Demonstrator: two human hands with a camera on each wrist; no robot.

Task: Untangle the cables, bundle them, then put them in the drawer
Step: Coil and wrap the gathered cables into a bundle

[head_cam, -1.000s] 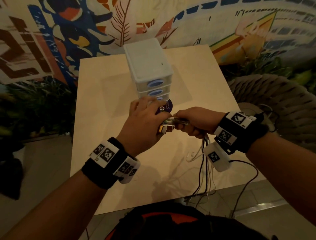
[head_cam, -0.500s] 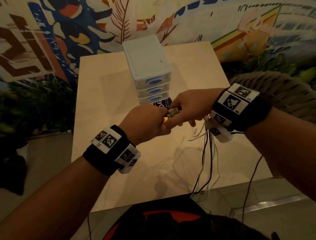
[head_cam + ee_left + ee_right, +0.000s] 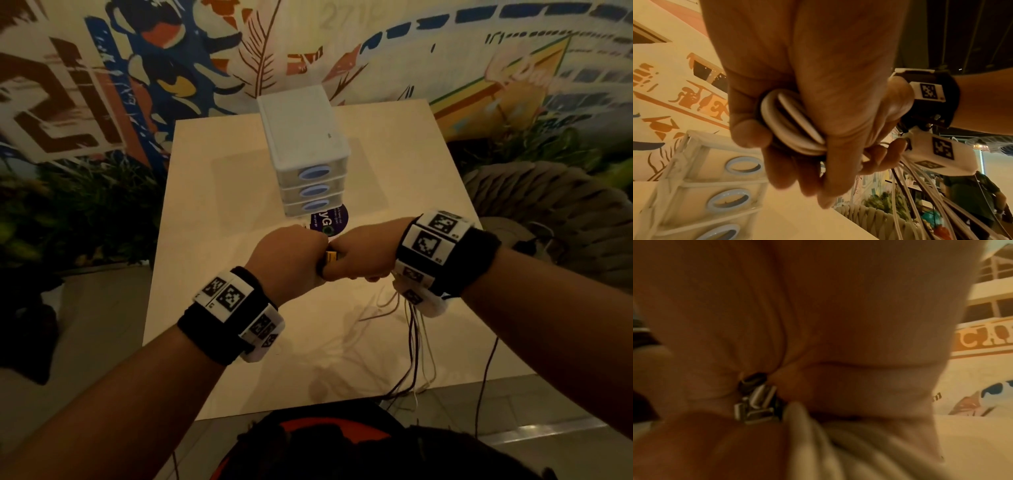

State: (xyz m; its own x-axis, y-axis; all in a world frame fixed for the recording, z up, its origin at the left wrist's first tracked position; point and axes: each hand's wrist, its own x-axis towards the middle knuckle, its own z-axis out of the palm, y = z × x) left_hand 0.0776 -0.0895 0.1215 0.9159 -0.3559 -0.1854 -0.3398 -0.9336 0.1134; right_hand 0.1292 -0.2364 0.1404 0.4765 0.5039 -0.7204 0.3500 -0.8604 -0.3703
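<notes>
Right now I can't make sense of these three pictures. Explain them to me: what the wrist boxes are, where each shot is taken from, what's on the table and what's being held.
No machine here: a person works with two bare hands. The black bands with white patterned blocks carry a camera on each wrist.

The wide picture comes from a camera on the head, looking down at both arms. The other two look along each hand from the wrist.

On the table stands a white drawer unit, its three drawers closed, with a dark round sticker in front.

The left hand and right hand meet fist to fist above the table. The left hand grips coiled white cables. The right hand grips cables too; metal plugs peek out of its fist, and loose ends hang past the table edge.
</notes>
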